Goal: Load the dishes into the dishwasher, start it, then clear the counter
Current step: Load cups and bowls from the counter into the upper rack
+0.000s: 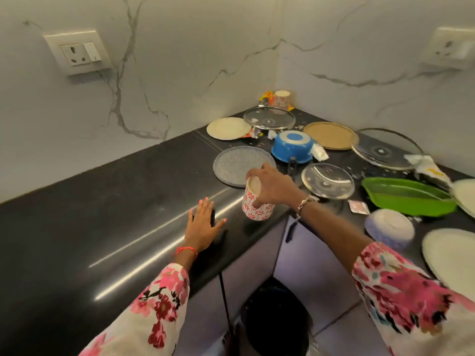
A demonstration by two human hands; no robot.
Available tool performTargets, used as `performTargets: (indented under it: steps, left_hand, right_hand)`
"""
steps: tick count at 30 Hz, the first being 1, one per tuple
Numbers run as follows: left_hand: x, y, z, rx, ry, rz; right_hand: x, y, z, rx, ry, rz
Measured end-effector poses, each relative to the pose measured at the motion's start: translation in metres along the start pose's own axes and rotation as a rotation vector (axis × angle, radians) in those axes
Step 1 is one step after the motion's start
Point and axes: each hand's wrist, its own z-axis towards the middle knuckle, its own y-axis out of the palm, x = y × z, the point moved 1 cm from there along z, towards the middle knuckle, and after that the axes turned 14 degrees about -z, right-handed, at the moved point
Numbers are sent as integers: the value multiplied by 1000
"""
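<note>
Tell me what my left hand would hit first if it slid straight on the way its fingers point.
Probably the grey textured plate, near its left edge; only bare counter lies between it and the left hand.

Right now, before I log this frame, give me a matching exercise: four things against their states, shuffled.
Things:
1. floral paper cup
2. blue pot
3. green tray
4. left hand

States:
A. upside down on the counter
B. palm down on the counter
C. gripped by the right hand
D. open side up, far right

Pairs: 1-C, 2-A, 3-D, 4-B
</note>
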Motion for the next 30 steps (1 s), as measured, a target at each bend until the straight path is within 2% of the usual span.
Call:
performTargets:
  steps: [6,9,12,15,20,30]
  left_hand:
    - [51,62,-142,-54,175,102]
    - [64,98,-216,-160,230,122]
    - [66,123,-275,-257,262,151]
    - [71,142,-332,-358,314,136]
    - [79,168,-425,-404,427,150]
    - [83,197,-612,-643,571,190]
  right_hand:
    - [1,42,-169,-29,143,-48]
    - [-1,79,-248,-135,214,-48]
    - [-10,116,-321,-165,314,-31]
    - [-30,153,-397,-187,424,-3]
    - [-73,201,-509,-212,549,74]
    - [-166,230,-706,-244,714,135]
